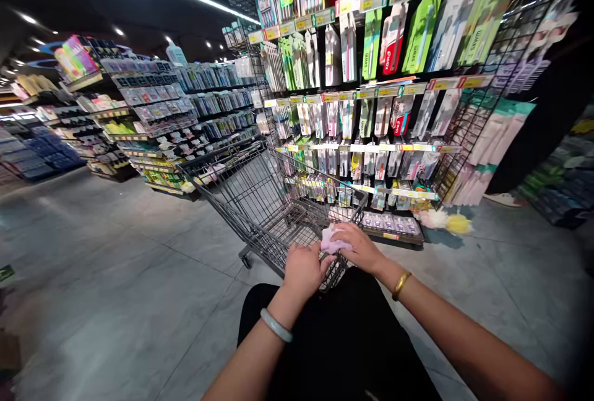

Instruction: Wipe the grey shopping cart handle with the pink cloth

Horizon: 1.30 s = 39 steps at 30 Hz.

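A pale purple cloth (335,240) is bunched up in my right hand (361,247), whose fingers press it at the near end of the grey wire shopping cart (260,231). My left hand (302,272) is closed at the cart's near rim, just left of the cloth. Its thumb points toward the cloth, and its curled fingertips are hidden. A pale bangle (276,325) circles my left wrist, and a gold bangle (401,286) my right one. The bottom of the cart's basket shows through the wires.
A tall rack of packaged toothbrushes (371,48) stands just beyond the cart. Stocked shelves (153,104) line the left side. Grey floor (116,265) runs around the cart. At right, a person's shoe (505,199) shows beside the rack.
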Motion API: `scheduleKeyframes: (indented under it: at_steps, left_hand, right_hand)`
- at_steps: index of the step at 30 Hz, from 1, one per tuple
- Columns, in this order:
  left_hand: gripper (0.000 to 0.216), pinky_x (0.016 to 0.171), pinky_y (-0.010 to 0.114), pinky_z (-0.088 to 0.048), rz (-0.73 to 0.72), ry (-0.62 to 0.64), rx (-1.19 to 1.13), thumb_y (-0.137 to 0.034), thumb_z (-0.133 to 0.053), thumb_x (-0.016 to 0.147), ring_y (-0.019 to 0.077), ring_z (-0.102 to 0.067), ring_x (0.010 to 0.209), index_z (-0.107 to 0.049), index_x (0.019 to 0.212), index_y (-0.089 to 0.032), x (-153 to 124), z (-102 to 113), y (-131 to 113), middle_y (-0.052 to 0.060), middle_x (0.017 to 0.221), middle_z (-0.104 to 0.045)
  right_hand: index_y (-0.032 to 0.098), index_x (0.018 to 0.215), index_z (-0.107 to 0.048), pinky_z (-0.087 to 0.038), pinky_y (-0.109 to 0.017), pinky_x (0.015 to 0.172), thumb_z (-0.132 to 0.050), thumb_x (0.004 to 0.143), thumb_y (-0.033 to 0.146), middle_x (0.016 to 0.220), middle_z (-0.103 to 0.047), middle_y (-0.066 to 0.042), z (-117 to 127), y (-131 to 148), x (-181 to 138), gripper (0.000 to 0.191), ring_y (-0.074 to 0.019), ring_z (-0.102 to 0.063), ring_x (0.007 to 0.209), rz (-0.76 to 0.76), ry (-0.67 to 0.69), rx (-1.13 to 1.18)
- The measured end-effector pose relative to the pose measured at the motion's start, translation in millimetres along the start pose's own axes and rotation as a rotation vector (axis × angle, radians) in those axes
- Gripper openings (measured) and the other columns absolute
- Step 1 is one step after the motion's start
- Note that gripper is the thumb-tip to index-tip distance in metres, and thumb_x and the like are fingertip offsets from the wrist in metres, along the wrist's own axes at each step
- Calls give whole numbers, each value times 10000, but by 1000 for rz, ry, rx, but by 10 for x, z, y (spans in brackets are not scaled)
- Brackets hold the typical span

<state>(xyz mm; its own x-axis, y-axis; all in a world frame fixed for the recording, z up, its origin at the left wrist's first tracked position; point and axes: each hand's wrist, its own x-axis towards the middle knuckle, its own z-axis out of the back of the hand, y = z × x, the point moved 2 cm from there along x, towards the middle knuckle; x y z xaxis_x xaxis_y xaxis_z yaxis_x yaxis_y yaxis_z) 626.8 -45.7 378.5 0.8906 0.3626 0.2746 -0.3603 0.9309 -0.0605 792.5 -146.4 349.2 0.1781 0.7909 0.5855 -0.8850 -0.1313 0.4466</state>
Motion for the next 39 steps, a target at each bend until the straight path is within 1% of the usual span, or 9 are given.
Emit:
scheduleKeyframes:
  at_steps: [5,8,11,14,17,23,27,31,39]
  left_hand:
    - [646,797,403,-405,42,-22,109,-598,-271,993,272,-657,762,-741,914,-162,-18,-61,75,125,722,-702]
    - [636,787,392,-385,11,-12,113,-573,-300,1000,254,-649,736,-718,745,-168,-28,-65,133,113,690,-696]
    - [634,773,382,-374,-15,12,100,-597,-317,990,248,-644,732,-707,729,-170,-33,-43,150,100,680,-691]
    - [651,765,380,-374,-19,53,98,-625,-310,979,255,-648,746,-711,741,-170,-11,-16,121,105,694,-693]
    - [681,777,384,-385,8,91,118,-619,-268,987,266,-658,772,-727,760,-170,5,5,85,120,710,-701]
    - [743,806,413,-433,-14,288,183,-614,-173,991,296,-695,811,-753,816,-184,76,111,107,140,773,-737]
    - [711,737,389,-482,21,467,112,-697,-205,948,321,-708,888,-712,1087,-219,329,190,21,140,913,-757]
    - [620,741,381,-496,27,446,39,-671,-278,952,316,-704,933,-606,1205,-210,528,100,-145,138,1007,-746]
    - [370,698,346,-486,88,390,72,-493,-398,977,278,-715,845,-540,1168,-210,436,-107,-86,113,904,-738]
  right_hand:
    - [222,922,-692,-410,-528,1045,-511,739,98,1097,-640,-95,-69,-43,107,286,-275,-542,1115,-166,-229,-21]
    - [246,967,-683,-297,-536,1156,-521,749,87,1111,-636,-62,-238,72,21,314,-243,-552,1128,-69,-185,77]
    - [269,1059,-675,-293,-514,1172,-524,781,105,1222,-593,-61,-262,-89,-47,357,-238,-518,1211,-82,-201,112]
    - [247,1066,-657,-349,-504,1139,-509,809,166,1255,-534,-93,-248,-377,-59,307,-258,-481,1251,-350,-523,85]
    - [229,1139,-594,-385,-462,1118,-508,845,245,1283,-469,-119,-507,-352,-176,307,-252,-487,1233,-589,-767,108]
    - [255,1090,-559,-480,-466,974,-552,827,313,1160,-544,-104,-1179,-19,-602,269,-262,-564,1065,-663,-678,297]
    - [229,1057,-566,-502,-428,905,-530,813,313,1021,-618,-70,-886,-247,-398,261,-240,-594,967,-850,-711,482]
    - [229,1057,-610,-446,-415,997,-571,800,347,1119,-591,-81,-482,-345,-41,286,-243,-560,1077,-761,-823,349]
    - [228,1036,-623,-524,-386,807,-515,801,398,918,-659,-57,-883,-693,-422,310,-248,-621,900,-810,-707,404]
